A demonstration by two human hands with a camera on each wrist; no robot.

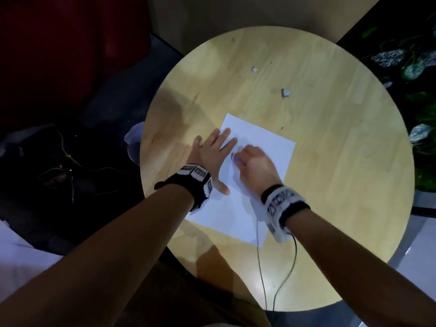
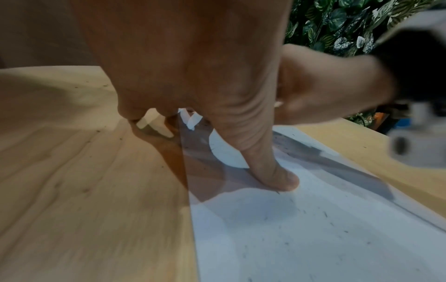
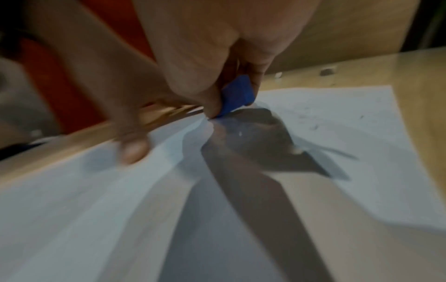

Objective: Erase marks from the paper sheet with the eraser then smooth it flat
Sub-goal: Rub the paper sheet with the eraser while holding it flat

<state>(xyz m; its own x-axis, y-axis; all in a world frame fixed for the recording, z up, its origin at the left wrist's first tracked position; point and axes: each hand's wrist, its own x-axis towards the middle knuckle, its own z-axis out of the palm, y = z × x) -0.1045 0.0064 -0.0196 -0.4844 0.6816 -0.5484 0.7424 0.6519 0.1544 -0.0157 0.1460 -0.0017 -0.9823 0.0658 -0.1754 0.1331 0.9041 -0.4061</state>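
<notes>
Currently right hand (image 1: 256,161) pinches blue eraser (image 3: 237,95) against paper sheet (image 1: 264,138) on desk (image 1: 330,161); left hand (image 1: 213,153) flat, fingers straight, pressing sheet's left edge.

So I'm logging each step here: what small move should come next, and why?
Probably another short rub over the same spot. The right hand pinches the blue eraser with its corner on the paper sheet, a dark mark shows beside it, and the left hand lies flat, pinning the sheet.
</notes>
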